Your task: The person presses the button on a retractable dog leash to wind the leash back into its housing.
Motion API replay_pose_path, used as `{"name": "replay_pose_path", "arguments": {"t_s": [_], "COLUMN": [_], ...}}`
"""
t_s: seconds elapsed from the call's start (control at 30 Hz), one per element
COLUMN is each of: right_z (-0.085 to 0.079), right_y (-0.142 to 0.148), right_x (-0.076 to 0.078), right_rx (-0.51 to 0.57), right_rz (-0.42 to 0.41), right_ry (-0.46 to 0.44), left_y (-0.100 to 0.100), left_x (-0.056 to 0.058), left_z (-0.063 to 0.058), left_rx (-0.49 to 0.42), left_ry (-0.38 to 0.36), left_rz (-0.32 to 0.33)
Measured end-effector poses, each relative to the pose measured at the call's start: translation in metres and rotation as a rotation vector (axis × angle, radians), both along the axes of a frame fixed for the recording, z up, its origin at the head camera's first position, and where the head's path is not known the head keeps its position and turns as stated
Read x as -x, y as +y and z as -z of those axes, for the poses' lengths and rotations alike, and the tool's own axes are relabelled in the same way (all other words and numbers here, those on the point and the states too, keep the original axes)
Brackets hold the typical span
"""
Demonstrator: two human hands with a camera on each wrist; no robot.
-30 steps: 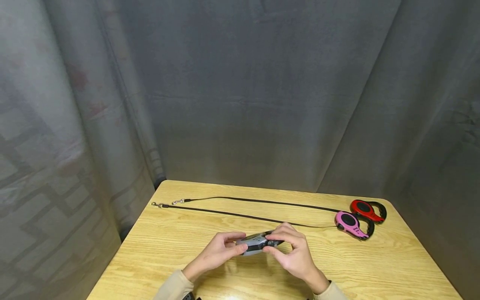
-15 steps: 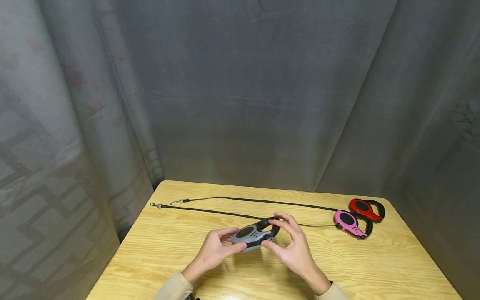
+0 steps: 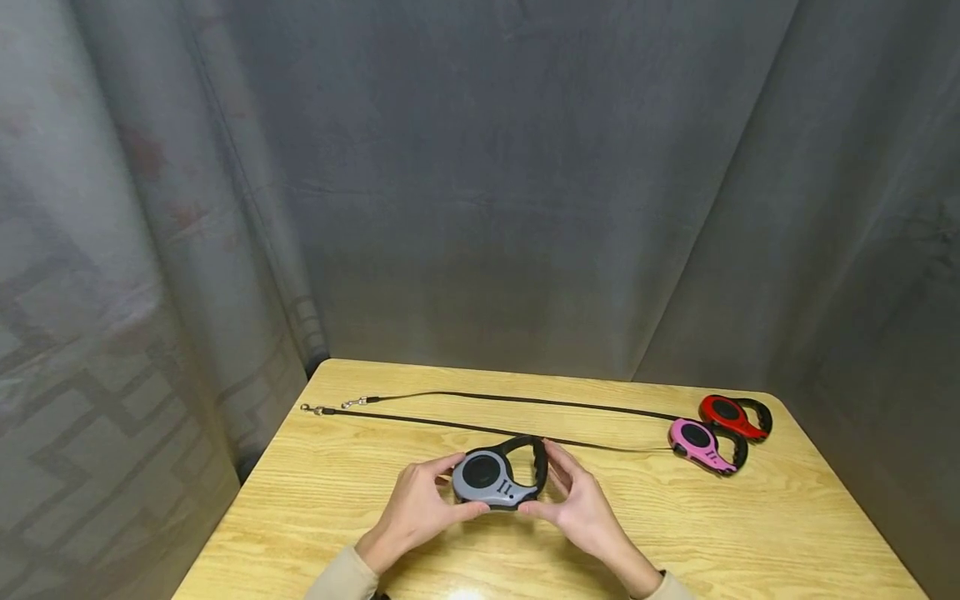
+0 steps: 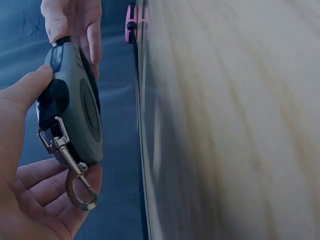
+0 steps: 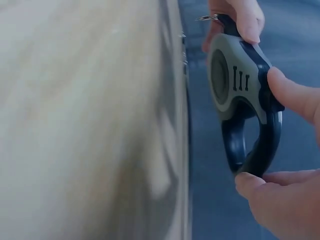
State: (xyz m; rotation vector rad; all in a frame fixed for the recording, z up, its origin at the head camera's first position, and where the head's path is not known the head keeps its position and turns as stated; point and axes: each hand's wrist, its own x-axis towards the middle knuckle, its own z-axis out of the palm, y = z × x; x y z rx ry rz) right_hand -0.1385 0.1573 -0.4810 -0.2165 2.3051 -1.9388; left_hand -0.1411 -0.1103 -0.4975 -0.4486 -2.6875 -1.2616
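By left hand [image 3: 418, 505] and right hand [image 3: 581, 508], a gray retractable leash [image 3: 491, 487] is pinched at opposite ends, seemingly for steadiness.

Gray leash [image 3: 497, 477]: three dark bars [image 5: 241, 80] on its shell, between the round disc [image 5: 220, 76] and the handle [image 5: 269, 145]; each is shaped like a capital I, and they get shorter away from the disc.
Meaning of the bars: cannot tell whether they are a numeral, letters or decoration.
Pink leash [image 3: 697, 445]: small dark strokes on its shell near the handle, too small to read.
Red leash [image 3: 727, 410]: any marking too small to make out.
Words and brands: none readable.
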Motion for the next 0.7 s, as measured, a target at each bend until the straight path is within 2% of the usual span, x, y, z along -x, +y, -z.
{"name": "replay_pose_path", "arguments": {"t_s": [0.23, 0.37, 0.53, 0.7], "right_z": [0.013, 0.021, 0.027, 0.028], "right_y": [-0.007, -0.012, -0.018, -0.028], "right_x": [0.005, 0.008, 0.008, 0.009], "right_rx": [0.063, 0.104, 0.125, 0.1], "right_rz": [-0.079, -0.131, -0.178, -0.19], "right_ry": [-0.048, -0.068, -0.094, -0.079], "left_y": [-0.008, -0.012, -0.018, -0.025], "left_x": [-0.003, -0.004, -0.006, -0.006], "left_z": [0.001, 0.0, 0.002, 0.004], "left_rx": [0.108, 0.171, 0.223, 0.272], "left_ry": [0.04, 0.03, 0.011, 0.01], "left_rz": [-0.043, -0.065, -0.049, -0.02]}}
